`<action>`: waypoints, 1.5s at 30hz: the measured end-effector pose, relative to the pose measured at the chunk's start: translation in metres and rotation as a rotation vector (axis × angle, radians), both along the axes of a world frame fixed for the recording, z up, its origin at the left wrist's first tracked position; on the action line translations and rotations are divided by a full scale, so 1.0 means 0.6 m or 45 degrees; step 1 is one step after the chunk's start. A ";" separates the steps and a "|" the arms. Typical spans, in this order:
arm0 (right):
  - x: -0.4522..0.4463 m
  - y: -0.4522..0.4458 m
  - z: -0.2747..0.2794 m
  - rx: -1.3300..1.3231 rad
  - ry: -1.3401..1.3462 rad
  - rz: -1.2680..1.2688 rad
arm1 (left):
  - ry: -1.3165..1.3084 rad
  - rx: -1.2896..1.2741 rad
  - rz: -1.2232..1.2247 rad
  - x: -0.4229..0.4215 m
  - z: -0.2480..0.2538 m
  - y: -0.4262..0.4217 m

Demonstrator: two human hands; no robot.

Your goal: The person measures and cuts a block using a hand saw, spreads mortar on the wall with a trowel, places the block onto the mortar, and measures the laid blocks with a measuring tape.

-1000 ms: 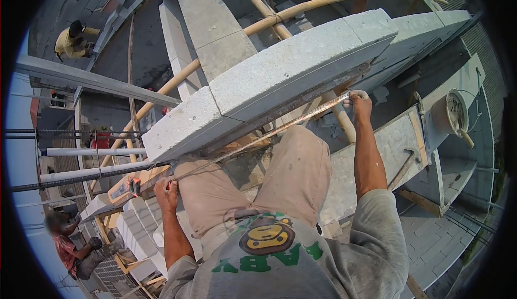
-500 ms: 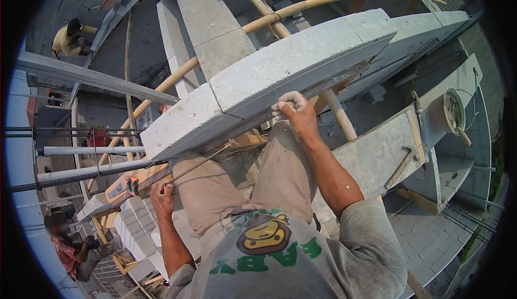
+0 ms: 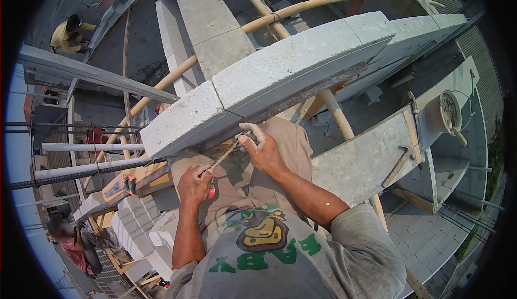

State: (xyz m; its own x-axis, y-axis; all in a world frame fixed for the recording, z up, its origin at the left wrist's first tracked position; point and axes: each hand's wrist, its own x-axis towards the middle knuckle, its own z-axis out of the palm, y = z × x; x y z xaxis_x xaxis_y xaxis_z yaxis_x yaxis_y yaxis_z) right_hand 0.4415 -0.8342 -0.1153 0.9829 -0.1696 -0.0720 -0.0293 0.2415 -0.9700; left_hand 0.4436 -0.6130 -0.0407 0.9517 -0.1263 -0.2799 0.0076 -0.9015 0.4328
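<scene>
My left hand (image 3: 193, 187) is closed around a small red tape measure (image 3: 211, 189) above my left thigh. Its narrow tan blade (image 3: 222, 158) runs up to my right hand (image 3: 260, 149). The fingers of that hand are bent and pinch the blade's far end, just below the wall. White dust coats the right fingertips. In front of both hands curves a wall of pale lightweight blocks (image 3: 291, 64), with a joint between two blocks near the right hand. My knees sit against its near face.
On the right, a hammer (image 3: 397, 165) lies on a grey board (image 3: 350, 172), with a mortar bucket (image 3: 446, 111) beyond. Bamboo poles (image 3: 336, 115) and steel bars (image 3: 81, 180) cross the area. Stacked blocks (image 3: 137, 221) stand at left. Two people (image 3: 70, 35) work farther off.
My right hand has come down and left to the blade's end. My left hand has moved right and up, and the exposed blade looks shorter. The person at lower left has shifted posture.
</scene>
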 end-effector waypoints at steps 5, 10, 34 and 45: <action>0.008 -0.044 0.023 0.407 0.051 -0.172 | -0.095 0.054 -0.092 0.018 0.011 -0.074; 0.041 -0.068 0.022 0.594 0.025 -0.320 | -0.232 0.124 -0.118 0.050 0.025 -0.108; 0.111 -0.108 -0.033 0.508 -0.053 -0.405 | -0.243 0.258 -0.148 0.099 0.017 -0.162; 0.114 -0.109 -0.035 0.426 -0.101 -0.413 | -0.225 0.229 -0.144 0.102 0.031 -0.166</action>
State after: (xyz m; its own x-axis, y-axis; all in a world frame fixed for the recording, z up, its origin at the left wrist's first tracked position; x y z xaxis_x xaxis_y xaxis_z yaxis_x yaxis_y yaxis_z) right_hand 0.5101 -0.8997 -0.1366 0.8877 -0.4492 -0.1015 0.1705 0.5253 -0.8337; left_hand 0.5047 -0.7127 -0.0219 0.9704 -0.1978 -0.1385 -0.1588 -0.9549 0.2510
